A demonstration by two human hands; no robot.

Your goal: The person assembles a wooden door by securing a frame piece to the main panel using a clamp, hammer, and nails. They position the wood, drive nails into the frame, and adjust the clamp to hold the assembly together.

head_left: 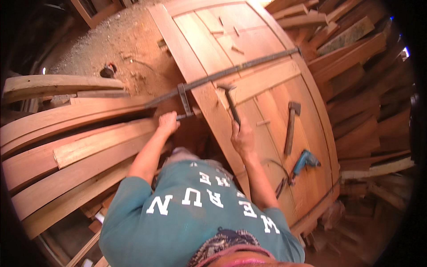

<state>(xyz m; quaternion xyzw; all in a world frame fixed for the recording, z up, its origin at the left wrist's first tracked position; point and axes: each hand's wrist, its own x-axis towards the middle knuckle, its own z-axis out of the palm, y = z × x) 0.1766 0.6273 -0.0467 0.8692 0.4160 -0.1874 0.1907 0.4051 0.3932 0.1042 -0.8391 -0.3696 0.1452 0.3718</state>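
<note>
A wooden door panel (pixel 276 107) lies in front of me, with a long metal bar clamp (pixel 240 67) stretched across it. My left hand (pixel 168 123) is closed around the handle end of the clamp's screw, beside the panel's near left edge. In my right hand (pixel 243 139) is a hammer (pixel 232 106) with a dark handle. Its head is over the panel's left frame piece, close to a joint; whether it touches the wood I cannot tell. A second hammer (pixel 290 128) with a wooden handle rests on the panel, as does a blue power drill (pixel 304 163).
Several small wooden pegs (pixel 237 50) lie on the panel. Long curved boards (pixel 84 147) are stacked at the left. Piled timber (pixel 356 98) fills the right side. Beyond the boards, a power tool (pixel 107 70) sits on the dusty ground (pixel 129 40).
</note>
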